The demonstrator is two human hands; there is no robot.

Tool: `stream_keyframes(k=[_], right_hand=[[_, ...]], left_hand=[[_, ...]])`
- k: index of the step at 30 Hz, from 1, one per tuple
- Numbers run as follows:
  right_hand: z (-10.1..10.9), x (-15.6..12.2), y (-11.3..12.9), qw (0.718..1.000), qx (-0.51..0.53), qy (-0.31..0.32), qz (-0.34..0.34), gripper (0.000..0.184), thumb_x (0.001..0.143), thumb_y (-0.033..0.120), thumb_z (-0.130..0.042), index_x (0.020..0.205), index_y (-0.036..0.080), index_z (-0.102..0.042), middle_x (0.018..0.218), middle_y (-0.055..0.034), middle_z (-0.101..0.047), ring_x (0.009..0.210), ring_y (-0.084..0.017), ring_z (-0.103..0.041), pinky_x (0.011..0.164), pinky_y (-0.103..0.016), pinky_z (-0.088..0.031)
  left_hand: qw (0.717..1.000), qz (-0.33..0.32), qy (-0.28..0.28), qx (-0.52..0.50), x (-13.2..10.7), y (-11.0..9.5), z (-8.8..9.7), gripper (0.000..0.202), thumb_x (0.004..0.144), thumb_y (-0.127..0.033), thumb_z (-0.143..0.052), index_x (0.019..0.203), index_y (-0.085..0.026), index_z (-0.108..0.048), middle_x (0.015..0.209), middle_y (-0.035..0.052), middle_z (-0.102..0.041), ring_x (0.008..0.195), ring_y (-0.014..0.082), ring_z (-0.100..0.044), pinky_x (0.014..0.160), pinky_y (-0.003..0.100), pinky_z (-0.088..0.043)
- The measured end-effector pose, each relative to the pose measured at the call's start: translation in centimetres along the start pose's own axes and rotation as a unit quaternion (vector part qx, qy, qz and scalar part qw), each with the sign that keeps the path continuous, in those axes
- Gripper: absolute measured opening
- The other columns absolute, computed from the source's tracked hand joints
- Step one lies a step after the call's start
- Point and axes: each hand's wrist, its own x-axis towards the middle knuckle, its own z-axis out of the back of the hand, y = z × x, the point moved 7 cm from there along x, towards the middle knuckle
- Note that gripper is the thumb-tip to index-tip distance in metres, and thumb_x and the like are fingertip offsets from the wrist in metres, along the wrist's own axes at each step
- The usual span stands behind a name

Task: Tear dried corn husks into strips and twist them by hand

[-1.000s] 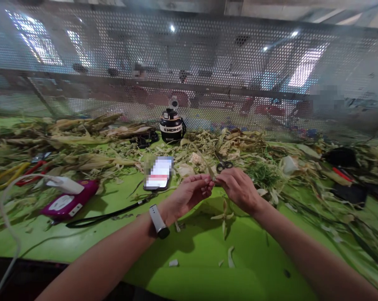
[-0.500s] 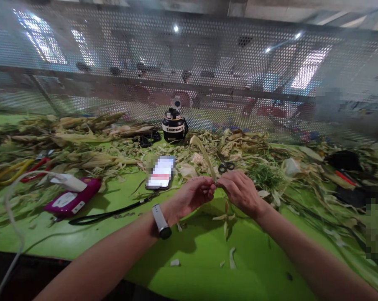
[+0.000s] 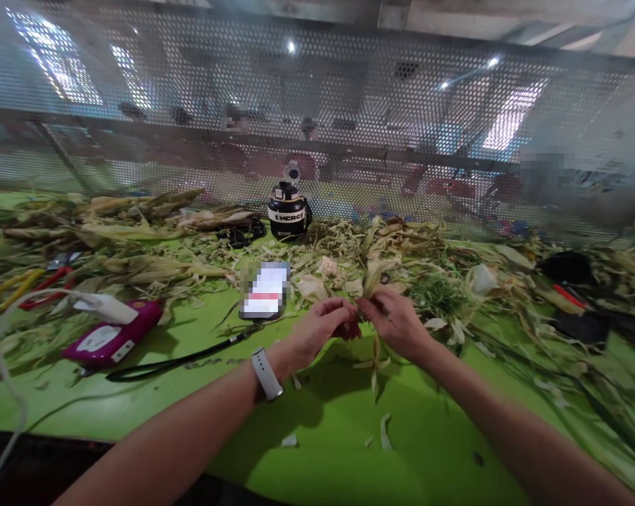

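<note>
Just right of the frame's centre, your right hand (image 3: 394, 322) pinched the husk strip (image 3: 373, 278) low down, seemingly its best hold; your left hand (image 3: 325, 327) curled, grip unclear. It looked light, pliable, tearable.

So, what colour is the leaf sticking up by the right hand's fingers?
The leaf is pale yellowish green; it shows best in the head view.

I've got the phone (image 3: 267, 289) left of and beyond the left hand (image 3: 322, 329), with the bottle (image 3: 289, 216) behind it and the power block (image 3: 112, 339) well out left. On the table (image 3: 307, 414), the leaf cross (image 3: 373, 365) lies just on the near side of the right hand (image 3: 396, 322); the leaf heap (image 3: 420, 242) stretches behind both hands toward the mesh screen (image 3: 349, 77).
</note>
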Motion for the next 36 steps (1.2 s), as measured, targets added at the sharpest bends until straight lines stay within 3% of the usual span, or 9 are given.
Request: stream_keyframes(k=[4,9,13,16,20,28,36], right_hand=[[0.0,0.3,-1.0,0.994,0.093,-0.004,-0.064,0.036,0.088,0.04,-0.051,0.06,0.017,-0.05,0.058,0.0018,-0.048,0.053,-0.01,-0.045,0.049,-0.022,-0.036],[-0.3,0.2,-2.3,0.98,0.148,0.021,-0.129,0.043,0.088,0.045,-0.049,0.055,0.017,-0.047,0.053,0.0039,-0.04,0.049,-0.008,-0.039,0.046,-0.021,-0.031],[-0.1,0.2,-1.9,0.982,0.144,-0.006,-0.119,0.043,0.087,0.042,-0.051,0.053,0.017,-0.047,0.052,0.0036,-0.04,0.049,-0.009,-0.039,0.046,-0.022,-0.031],[0.5,0.2,-1.0,0.989,0.119,-0.056,-0.065,0.039,0.086,0.039,-0.055,0.055,0.017,-0.051,0.055,0.0022,-0.043,0.052,-0.01,-0.042,0.049,-0.023,-0.033],[0.8,0.0,0.0,0.99,0.105,-0.088,-0.012,0.037,0.086,0.036,-0.057,0.054,0.018,-0.052,0.054,0.002,-0.045,0.054,-0.011,-0.043,0.053,-0.024,-0.036],[0.9,-0.3,0.6,0.99,0.113,-0.086,-0.013,0.032,0.085,0.027,-0.058,0.055,0.017,-0.054,0.053,0.0024,-0.045,0.054,-0.01,-0.043,0.054,-0.024,-0.035],[0.7,-0.3,-0.1,0.986,0.131,-0.08,-0.07,0.036,0.084,0.039,-0.057,0.055,0.017,-0.059,0.056,0.0005,-0.049,0.053,-0.011,-0.046,0.051,-0.024,-0.037]], left_hand=[[0.999,-0.016,0.027,0.029,0.0,-0.4,-0.3,0.013,0.073,-0.026,-0.069,0.072,-0.014,-0.062,0.062,0.0008,-0.063,0.057,0.0102,-0.058,0.058,0.022,-0.044],[0.999,0.004,0.029,0.039,0.2,0.1,-0.1,0.022,0.068,-0.032,-0.075,0.072,-0.014,-0.061,0.069,0.0027,-0.068,0.063,0.0113,-0.063,0.056,0.02,-0.045],[0.998,0.058,0.031,0.023,0.1,0.7,0.1,0.023,0.068,-0.031,-0.075,0.076,-0.015,-0.062,0.072,0.0027,-0.07,0.062,0.0105,-0.064,0.051,0.018,-0.044],[0.994,0.097,0.038,-0.019,0.0,1.0,-0.1,0.024,0.067,-0.031,-0.076,0.077,-0.014,-0.062,0.08,0.0055,-0.071,0.061,0.0113,-0.065,0.048,0.018,-0.043],[0.994,0.097,0.025,-0.042,0.1,1.1,0.1,0.025,0.063,-0.028,-0.079,0.076,-0.013,-0.064,0.081,0.0064,-0.072,0.061,0.0115,-0.066,0.045,0.016,-0.041],[0.997,0.068,0.003,-0.022,0.3,1.0,0.6,0.023,0.059,-0.024,-0.081,0.07,-0.013,-0.065,0.069,0.0011,-0.067,0.065,0.0118,-0.064,0.052,0.018,-0.045],[0.996,0.07,0.054,0.007,0.0,0.8,-0.4,0.028,0.055,-0.029,-0.083,0.066,-0.012,-0.063,0.063,0.0023,-0.069,0.058,0.0106,-0.064,0.054,0.019,-0.047]])
